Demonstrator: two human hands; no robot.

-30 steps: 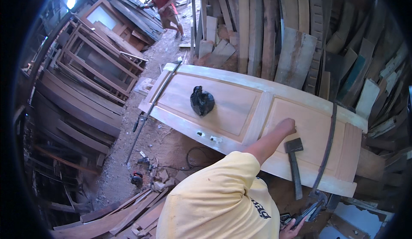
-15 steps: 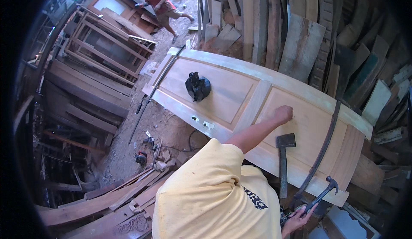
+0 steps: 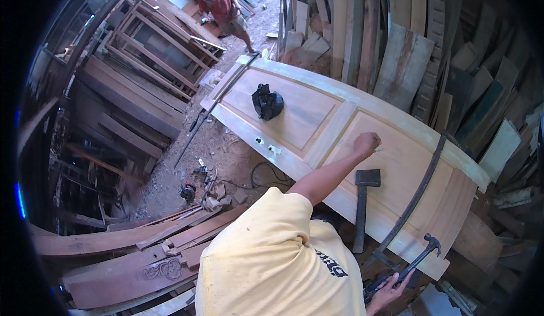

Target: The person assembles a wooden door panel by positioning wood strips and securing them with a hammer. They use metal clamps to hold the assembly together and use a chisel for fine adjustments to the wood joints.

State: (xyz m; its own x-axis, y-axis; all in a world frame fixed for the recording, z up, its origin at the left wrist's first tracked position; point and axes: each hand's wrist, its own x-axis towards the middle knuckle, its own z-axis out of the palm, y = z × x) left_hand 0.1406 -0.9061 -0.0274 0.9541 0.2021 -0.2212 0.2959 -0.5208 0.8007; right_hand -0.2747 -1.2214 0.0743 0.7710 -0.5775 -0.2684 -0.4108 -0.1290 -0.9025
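Note:
A pale wooden panel door (image 3: 331,137) lies flat before me. Over its nearer panel, my left hand (image 3: 367,143) is closed in a fist, with a small pale bit showing at the fingers; what it grips I cannot make out. At the lower right, my right hand (image 3: 391,289) is wrapped round the handle of a claw hammer (image 3: 420,256), whose head rests over or just above the door's end. Between my hands lies a mallet (image 3: 368,178) with a dark square head, its handle toward me. A dark bar clamp (image 3: 425,188) crosses the door near the hammer.
A second bar clamp (image 3: 218,98) spans the door's far end. A black plastic bag (image 3: 266,102) sits on the far panel. Planks (image 3: 402,66) lean at the right. Frames (image 3: 153,49) and boards stand left. A power tool (image 3: 188,191) lies on the floor. A person (image 3: 221,7) stands beyond.
My left fist has turned and lifted slightly, showing a small pale bit. The hammer stays in my right hand. The view has shifted, and the person in red has moved nearer to the door.

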